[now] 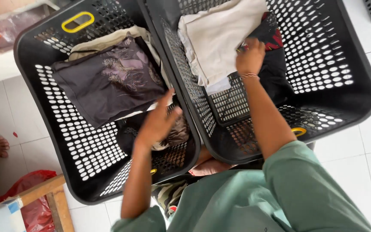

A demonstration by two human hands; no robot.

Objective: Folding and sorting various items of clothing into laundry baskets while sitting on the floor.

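The left hand, fingers loosely spread and holding nothing, hovers over the left black basket at centre frame. The right hand pinches the folded beige cloth at upper centre, inside the right basket.

Two black plastic baskets are showing a smooth, faintly glossy perforated surface with yellow plastic handles; the folded dark garment and beige garment are looking like soft matt cloth, the floor tiles gleaming white and smooth
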